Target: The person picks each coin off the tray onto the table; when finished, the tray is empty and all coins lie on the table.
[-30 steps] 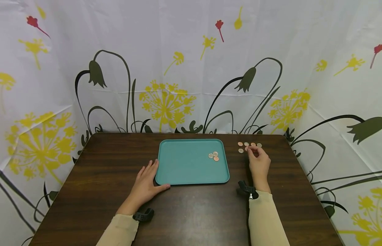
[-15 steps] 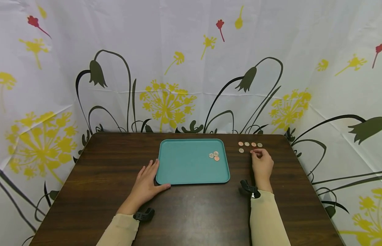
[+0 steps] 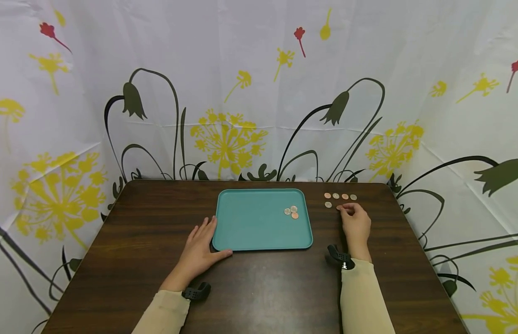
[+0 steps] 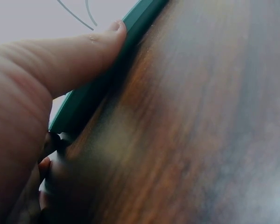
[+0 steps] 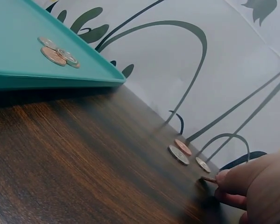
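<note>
My right hand (image 3: 355, 227) pinches a copper-coloured coin (image 3: 339, 207) at its edge between thumb and fingertips. In the right wrist view, that coin (image 5: 208, 179) sticks out from the fingertips just over the tabletop; whether it touches the wood I cannot tell. Several other coins, silver and copper, lie flat just beyond, among them a silver coin (image 3: 328, 204). My left hand (image 3: 197, 253) lies spread at the near left corner of a teal tray (image 3: 250, 222), its thumb (image 4: 98, 51) along the front rim and its fingers by the left side. Three coins (image 3: 294, 209) lie clustered on the tray's right part.
The dark wooden table (image 3: 263, 287) carries the tray and coins. A white curtain (image 3: 250, 60) printed with flowers hangs behind and beside the table. A black band (image 3: 338, 255) sits on the right wrist, and another band (image 3: 196, 291) on the left.
My right hand has shifted slightly right and nearer, bringing the copper coin out from its place beside the silver one. The left hand and the tray have stayed put.
</note>
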`<state>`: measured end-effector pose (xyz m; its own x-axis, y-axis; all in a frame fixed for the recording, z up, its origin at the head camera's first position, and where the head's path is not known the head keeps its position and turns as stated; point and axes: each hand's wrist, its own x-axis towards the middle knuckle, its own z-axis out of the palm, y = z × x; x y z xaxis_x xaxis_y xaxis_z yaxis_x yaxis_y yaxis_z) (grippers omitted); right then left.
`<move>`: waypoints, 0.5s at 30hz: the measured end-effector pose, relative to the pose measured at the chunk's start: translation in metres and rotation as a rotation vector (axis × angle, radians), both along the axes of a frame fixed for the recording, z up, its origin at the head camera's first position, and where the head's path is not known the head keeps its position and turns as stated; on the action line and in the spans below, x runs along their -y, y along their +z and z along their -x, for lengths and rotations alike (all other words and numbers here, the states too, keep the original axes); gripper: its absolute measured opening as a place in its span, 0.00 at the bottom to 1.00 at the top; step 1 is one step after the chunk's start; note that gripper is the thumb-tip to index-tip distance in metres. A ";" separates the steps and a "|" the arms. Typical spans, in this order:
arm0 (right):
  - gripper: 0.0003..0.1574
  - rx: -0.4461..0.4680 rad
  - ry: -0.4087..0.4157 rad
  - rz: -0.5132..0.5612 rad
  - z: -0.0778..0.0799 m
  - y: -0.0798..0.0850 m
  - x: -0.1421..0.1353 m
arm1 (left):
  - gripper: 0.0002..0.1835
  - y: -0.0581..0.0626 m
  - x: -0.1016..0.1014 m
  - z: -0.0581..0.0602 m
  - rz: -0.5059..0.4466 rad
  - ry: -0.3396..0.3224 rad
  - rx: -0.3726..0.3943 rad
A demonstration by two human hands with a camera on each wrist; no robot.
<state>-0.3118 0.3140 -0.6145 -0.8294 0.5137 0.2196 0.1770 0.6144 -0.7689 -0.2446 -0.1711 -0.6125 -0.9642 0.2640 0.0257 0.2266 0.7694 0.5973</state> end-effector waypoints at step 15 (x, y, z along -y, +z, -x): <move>0.15 0.076 0.102 -0.098 -0.001 0.004 0.001 | 0.65 0.000 0.000 0.000 0.004 0.000 -0.001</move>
<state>-0.3106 0.3133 -0.6105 -0.8921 0.4053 0.1996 0.1650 0.7035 -0.6913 -0.2450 -0.1712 -0.6122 -0.9641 0.2642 0.0256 0.2273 0.7720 0.5936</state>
